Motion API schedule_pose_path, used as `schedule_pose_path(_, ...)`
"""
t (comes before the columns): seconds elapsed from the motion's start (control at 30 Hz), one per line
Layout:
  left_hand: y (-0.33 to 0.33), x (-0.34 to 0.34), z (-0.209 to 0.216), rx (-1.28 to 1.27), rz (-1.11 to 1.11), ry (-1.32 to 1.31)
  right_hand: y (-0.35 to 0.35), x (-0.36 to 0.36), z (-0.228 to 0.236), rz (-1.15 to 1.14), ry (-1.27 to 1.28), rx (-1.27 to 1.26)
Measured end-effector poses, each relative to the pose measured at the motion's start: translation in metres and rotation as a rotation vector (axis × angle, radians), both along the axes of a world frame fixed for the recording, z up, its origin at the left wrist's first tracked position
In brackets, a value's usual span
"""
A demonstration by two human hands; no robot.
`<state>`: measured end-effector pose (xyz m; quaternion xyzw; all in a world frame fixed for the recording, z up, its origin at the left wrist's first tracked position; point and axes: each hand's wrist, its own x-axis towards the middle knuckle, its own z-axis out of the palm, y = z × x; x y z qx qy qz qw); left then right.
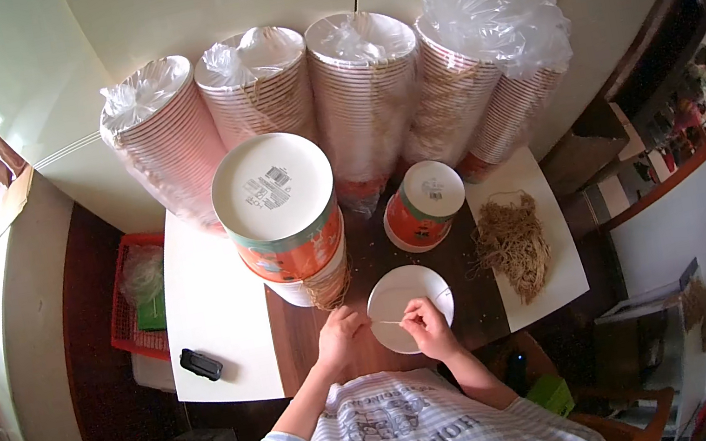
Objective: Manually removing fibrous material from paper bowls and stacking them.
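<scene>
Close to the table's near edge, my left hand and my right hand are both closed in a pinch. A thin, pale strand of twine stretches between their fingertips. Beneath it is a white round paper tub, partly covered by my right hand. Just beyond my left hand rises a stack of upturned paper buckets, orange with a green band and a white base on top. Brown twine loops hang on its lower side. A smaller upturned orange tub stands to the right of this stack.
Tall stacks of nested paper buckets in clear plastic line the back against a pale wall. A heap of tan twine lies on the right table leaf. A black case sits at left, near a red basket beside the table.
</scene>
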<state>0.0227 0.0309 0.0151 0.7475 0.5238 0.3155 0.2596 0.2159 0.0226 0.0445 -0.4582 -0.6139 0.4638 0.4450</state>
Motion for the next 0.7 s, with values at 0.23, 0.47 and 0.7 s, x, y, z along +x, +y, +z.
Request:
schedule_pose_path(0.23,-0.011,-0.001,-0.041,-0.292,0.154,-0.472,-0.025,-0.005,0.013,0.174,-0.198,-0.139)
schedule_pose_path(0.47,-0.022,0.007,-0.058,-0.467,0.207,-0.737,-0.041,-0.020,0.002,0.343,-0.769,-0.002)
schedule_pose_path(0.7,-0.023,0.017,-0.046,-0.433,0.091,-0.636,-0.024,0.002,-0.011,0.202,-1.027,0.276)
